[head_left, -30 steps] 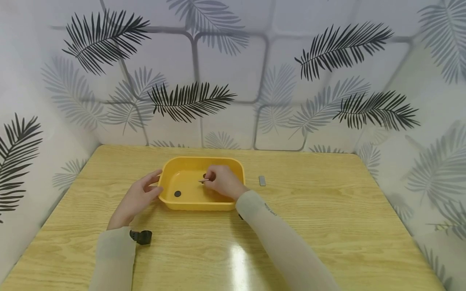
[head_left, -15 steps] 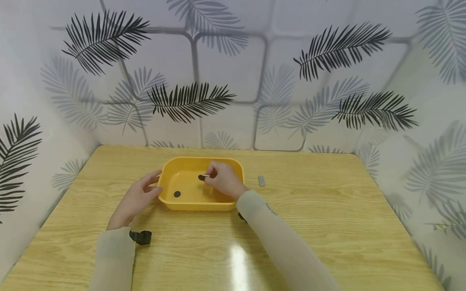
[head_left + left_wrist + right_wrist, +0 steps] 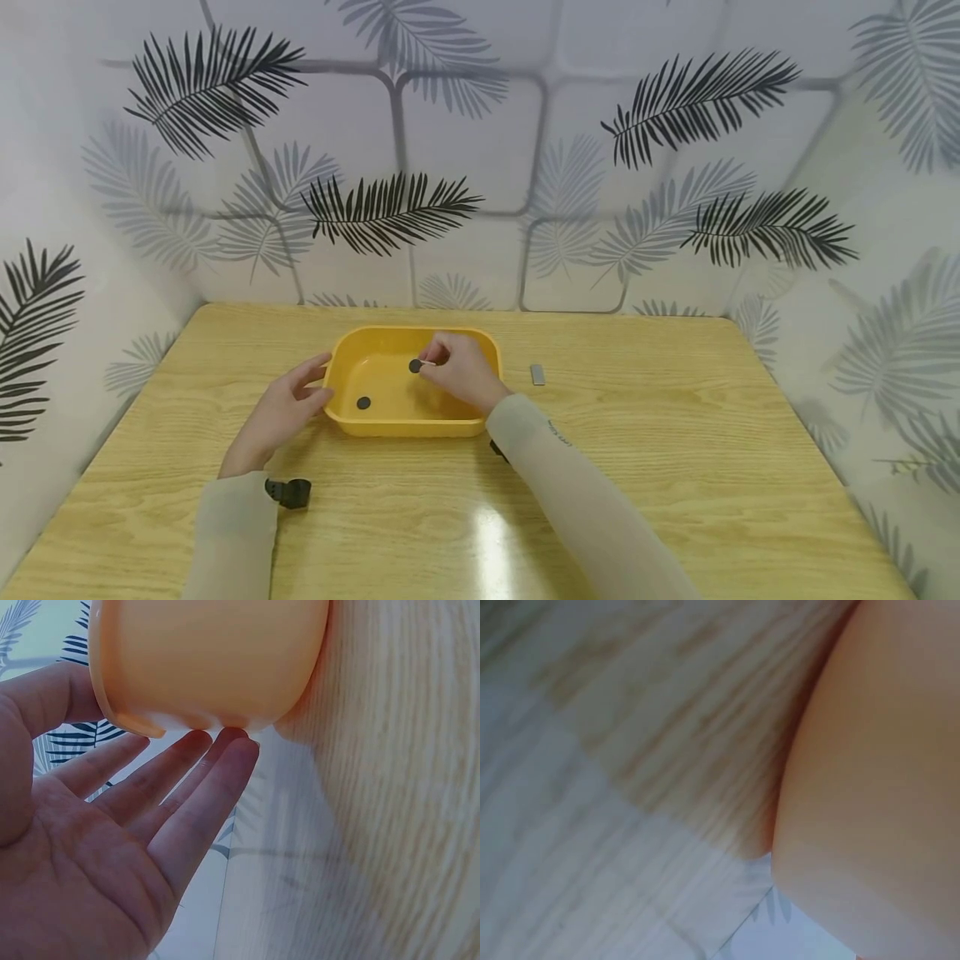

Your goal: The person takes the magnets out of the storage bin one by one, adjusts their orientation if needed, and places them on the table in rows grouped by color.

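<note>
In the head view, my right hand [image 3: 461, 367] is inside a yellow plastic basin [image 3: 408, 427], fingertips pinching a small thin pale piece [image 3: 428, 362]. A dark round disc [image 3: 416, 366] shows right at the tip of that piece, over the basin's floor. Whether the disc hangs from it, I cannot tell. Another dark disc [image 3: 363, 403] lies in the near left part of the basin. My left hand [image 3: 281, 412] is at the basin's left end, its fairly straight fingers [image 3: 217, 795] touching the outer wall in the left wrist view. The right wrist view shows only the basin's outside [image 3: 877, 802] and table.
A small grey rectangular piece [image 3: 537, 374] lies on the wood-grain table [image 3: 675, 417] to the right of the basin. Behind the table stands a wall with leaf-patterned covering [image 3: 480, 167].
My right fingertips have risen slightly with the thin piece, and the dark disc now shows at its left tip instead of partly behind the fingers. My left hand stays at the basin.
</note>
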A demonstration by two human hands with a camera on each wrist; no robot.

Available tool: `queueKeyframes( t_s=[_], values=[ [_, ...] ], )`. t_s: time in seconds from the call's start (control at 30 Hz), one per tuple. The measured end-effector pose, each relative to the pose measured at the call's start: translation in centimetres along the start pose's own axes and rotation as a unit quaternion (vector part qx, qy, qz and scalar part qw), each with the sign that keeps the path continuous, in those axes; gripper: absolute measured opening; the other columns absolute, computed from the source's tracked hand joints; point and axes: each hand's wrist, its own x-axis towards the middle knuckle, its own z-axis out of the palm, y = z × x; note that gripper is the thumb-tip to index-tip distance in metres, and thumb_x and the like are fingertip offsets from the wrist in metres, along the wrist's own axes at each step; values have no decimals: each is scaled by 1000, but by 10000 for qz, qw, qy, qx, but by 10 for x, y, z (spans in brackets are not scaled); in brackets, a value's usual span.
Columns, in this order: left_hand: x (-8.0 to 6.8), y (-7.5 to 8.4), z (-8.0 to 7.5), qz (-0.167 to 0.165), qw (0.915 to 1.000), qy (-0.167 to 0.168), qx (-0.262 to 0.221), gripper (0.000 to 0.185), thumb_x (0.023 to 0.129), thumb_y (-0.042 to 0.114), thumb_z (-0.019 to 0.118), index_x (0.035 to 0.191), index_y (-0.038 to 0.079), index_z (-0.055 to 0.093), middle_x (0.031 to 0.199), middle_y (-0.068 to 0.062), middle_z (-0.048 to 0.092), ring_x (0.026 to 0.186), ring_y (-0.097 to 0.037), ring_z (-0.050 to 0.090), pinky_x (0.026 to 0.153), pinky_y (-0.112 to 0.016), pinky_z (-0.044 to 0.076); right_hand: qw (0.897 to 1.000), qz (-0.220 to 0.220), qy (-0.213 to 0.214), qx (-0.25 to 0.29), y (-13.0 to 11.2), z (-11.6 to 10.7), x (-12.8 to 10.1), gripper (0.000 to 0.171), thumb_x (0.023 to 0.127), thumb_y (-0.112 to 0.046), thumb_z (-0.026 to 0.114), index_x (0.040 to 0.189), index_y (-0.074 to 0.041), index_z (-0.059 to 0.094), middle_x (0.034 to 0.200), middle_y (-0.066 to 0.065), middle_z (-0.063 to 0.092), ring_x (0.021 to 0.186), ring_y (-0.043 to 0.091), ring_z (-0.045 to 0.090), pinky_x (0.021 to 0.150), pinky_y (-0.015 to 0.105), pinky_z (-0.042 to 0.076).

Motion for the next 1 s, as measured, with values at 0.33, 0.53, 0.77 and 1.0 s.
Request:
queueKeyframes(
  t_s=[0.33,0.53,0.77,1.0],
  values=[
    [0,1,0,-3,10000,-7,26,65,108,22,54,165,15,25,164,-25,36,141,-43,52,110,-53,52,9975,177,-208,651,-1,1,-2,42,95,0,61,70,-15,30,78,4,59,82,13,73,63,21,52],
    [-1,1,0,-25,10000,1,7,65,108,22,54,165,16,25,165,-24,35,141,-42,52,110,-53,52,9974,155,-427,563,-3,1,-3,43,97,-2,59,70,-15,28,84,12,69,85,21,78,57,20,48],
    [-1,2,0,-36,10000,-9,-20,65,108,22,54,165,16,25,165,-24,35,141,-43,52,110,-52,53,9960,-51,-722,524,-2,2,-3,36,99,-3,56,75,-13,31,89,15,78,76,18,76,60,25,55],
    [-1,2,0,-23,10000,-1,-11,65,108,22,55,165,16,25,165,-24,36,140,-42,53,110,-52,53,9952,-33,-861,469,1,4,-3,24,98,-5,56,82,-12,40,82,10,77,68,18,72,66,34,63]
  ],
)
